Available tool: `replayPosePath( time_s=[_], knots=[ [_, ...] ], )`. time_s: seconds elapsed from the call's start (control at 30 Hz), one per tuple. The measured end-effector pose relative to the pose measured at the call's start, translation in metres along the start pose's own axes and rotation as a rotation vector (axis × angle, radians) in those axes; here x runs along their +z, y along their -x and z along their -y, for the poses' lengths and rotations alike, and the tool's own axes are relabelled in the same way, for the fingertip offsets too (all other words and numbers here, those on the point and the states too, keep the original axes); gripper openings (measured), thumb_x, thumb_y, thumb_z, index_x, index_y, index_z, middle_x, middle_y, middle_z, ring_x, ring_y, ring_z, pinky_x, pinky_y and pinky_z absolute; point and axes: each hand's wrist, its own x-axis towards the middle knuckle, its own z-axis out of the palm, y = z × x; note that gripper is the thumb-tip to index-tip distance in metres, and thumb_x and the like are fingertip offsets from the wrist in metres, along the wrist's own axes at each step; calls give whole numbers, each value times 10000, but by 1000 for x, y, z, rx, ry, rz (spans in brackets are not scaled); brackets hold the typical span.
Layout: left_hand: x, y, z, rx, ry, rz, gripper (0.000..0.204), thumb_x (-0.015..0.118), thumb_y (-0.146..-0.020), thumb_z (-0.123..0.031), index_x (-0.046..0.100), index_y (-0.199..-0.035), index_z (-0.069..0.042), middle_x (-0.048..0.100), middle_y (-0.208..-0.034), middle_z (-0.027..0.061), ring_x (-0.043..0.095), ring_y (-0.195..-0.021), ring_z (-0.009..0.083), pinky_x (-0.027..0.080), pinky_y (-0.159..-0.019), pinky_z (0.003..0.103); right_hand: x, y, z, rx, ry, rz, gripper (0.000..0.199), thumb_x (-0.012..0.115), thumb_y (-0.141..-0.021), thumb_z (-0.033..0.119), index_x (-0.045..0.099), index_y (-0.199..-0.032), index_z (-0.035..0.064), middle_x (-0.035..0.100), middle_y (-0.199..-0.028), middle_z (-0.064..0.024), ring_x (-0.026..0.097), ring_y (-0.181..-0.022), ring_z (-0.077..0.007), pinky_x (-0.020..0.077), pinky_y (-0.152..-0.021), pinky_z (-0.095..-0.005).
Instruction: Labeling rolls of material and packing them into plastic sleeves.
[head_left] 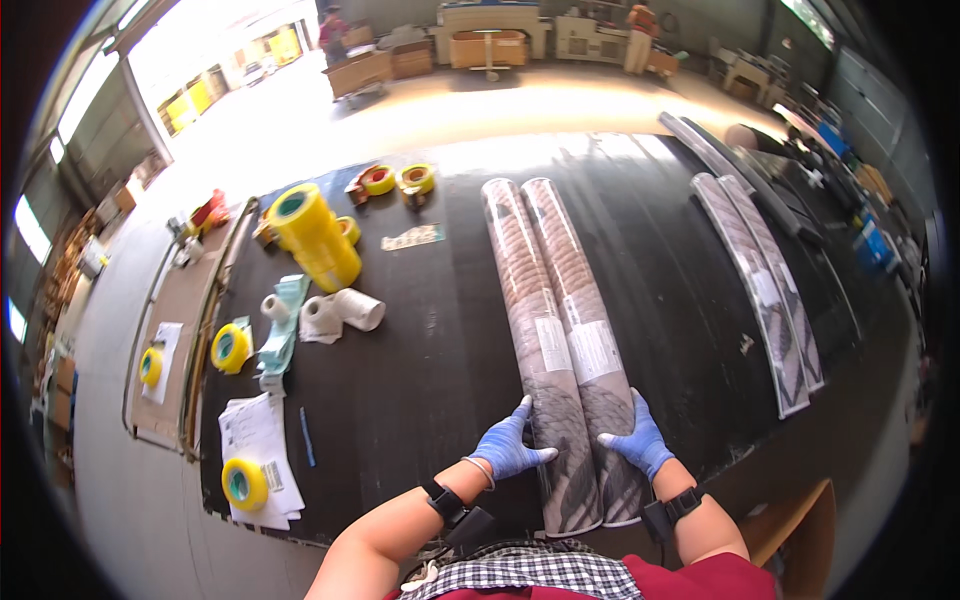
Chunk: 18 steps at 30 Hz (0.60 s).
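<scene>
Two rolled rugs in clear plastic wrap lie side by side in front of me, patterned in grey and brown, each with a white label. My left hand [512, 442], in a blue glove, grips the near part of the left rolled rug [533, 300] from its outer side, thumb across the top. Against the outer side of the right rolled rug [575, 270] is my right hand [643, 438], gloved alike, its thumb also over the top. Parts of the fingers are hidden beside the rolls. Both rugs rest on a black table [420, 400].
Left on the table are a stack of yellow tape rolls [315, 240], white rolls [358, 310], papers [255, 440] under a tape roll [244, 484], and a blue pen-like stick [307, 437]. More wrapped rolls [750, 280] lie right. A cardboard box [800, 530] stands near right. Two people are far off.
</scene>
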Motion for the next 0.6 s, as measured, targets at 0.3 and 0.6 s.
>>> replayPosePath(
  time_s=[0.3, 0.6],
  knots=[
    [56, -102, -53, 93, -34, 81, 1176, 860, -751, -322, 77, -1581, -36, 625, -1292, 229, 625, -1182, 302, 485, -1020, 371, -105, -56, -24, 49, 159, -75, 1169, 896, -630, 287, 224, -1549, 23, 468, -1456, -250, 478, -1341, -322, 394, -1110, -364],
    [54, -82, -32, 67, -75, 234, 1104, 774, -804, -388, 65, -1592, -79, 539, -1413, 234, 508, -1323, 364, 411, -1098, 403, -99, -72, -29, 39, 483, -170, 1145, 877, -646, 262, 213, -1556, 58, 433, -1465, -281, 458, -1349, -372, 384, -1116, -388]
  ],
)
